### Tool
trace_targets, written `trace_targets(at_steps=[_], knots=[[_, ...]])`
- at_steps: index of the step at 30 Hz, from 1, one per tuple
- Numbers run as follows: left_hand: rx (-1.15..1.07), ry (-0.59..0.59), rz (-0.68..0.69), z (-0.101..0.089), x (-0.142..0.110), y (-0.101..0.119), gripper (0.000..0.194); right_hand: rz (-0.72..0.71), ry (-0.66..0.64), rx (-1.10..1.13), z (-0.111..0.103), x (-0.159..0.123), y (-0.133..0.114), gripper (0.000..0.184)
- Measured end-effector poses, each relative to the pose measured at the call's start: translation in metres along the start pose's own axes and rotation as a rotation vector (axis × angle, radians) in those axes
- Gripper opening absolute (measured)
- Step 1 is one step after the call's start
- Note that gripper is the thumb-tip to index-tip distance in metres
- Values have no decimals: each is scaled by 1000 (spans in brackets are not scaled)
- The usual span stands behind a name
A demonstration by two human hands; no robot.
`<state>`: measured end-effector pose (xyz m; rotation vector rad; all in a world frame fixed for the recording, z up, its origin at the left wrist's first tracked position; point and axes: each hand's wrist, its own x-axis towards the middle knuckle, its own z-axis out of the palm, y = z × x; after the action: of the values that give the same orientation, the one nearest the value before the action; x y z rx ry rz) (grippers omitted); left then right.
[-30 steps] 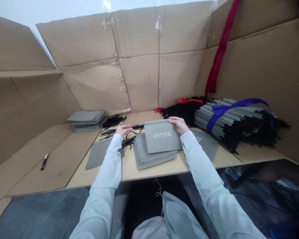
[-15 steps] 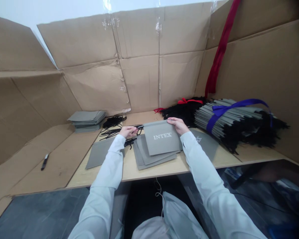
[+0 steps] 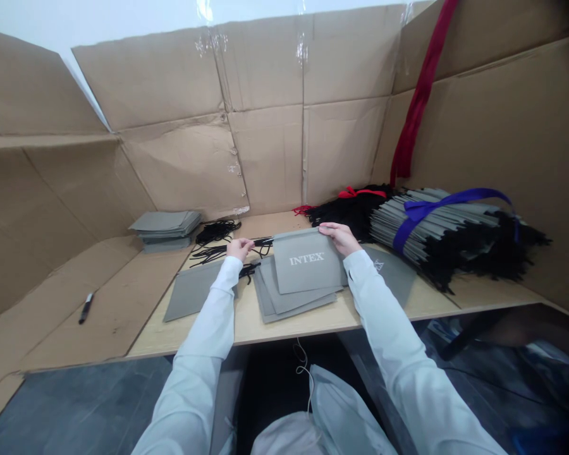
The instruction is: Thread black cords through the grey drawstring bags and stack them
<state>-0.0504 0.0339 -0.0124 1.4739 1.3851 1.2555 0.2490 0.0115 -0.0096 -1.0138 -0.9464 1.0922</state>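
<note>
A grey drawstring pouch (image 3: 308, 268) printed "INTEX" is held by its upper right corner, with my right hand (image 3: 340, 238) closed on it. To its left, my left hand (image 3: 239, 248) pinches the black cord (image 3: 263, 241) that comes out of the pouch's upper left edge. Below the held pouch lie several more grey pouches (image 3: 271, 308), fanned slightly on the table. Another grey pouch (image 3: 189, 292) lies left, partly behind my left forearm. Loose black cords (image 3: 210, 254) spread behind my left hand.
A stack of grey pouches (image 3: 165, 229) stands at the back left near a bundle of black cords (image 3: 218, 230). At right sits a pouch bundle tied with purple ribbon (image 3: 410, 224). A marker (image 3: 86, 308) lies on cardboard. Cardboard walls (image 3: 265, 151) enclose the table.
My left hand has shifted slightly left, drawing the cord with it. The held pouch has moved a little left and up; my right hand stays at its corner.
</note>
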Motion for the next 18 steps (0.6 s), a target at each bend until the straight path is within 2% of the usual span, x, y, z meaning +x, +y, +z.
trace_targets(at_steps=[2, 4, 8, 10, 14, 18], knots=[[25, 57, 19, 1, -2, 1, 6, -5, -2, 0, 0, 0, 0, 29], [3, 50, 19, 4, -5, 3, 6, -11, 14, 1, -1, 1, 0, 29], [-142, -183, -37, 16, -12, 3, 19, -14, 81, 21, -7, 5, 2, 29], [-214, -252, -46, 22, -12, 2, 23, -3, 89, 36, -10, 8, 4, 29], [-298, -241, -8, 28, -9, -1, 21, 40, 49, 60, -11, 10, 7, 29], [-467, -261, -58, 27, -10, 2, 19, 39, 62, 57, -11, 13, 10, 27]])
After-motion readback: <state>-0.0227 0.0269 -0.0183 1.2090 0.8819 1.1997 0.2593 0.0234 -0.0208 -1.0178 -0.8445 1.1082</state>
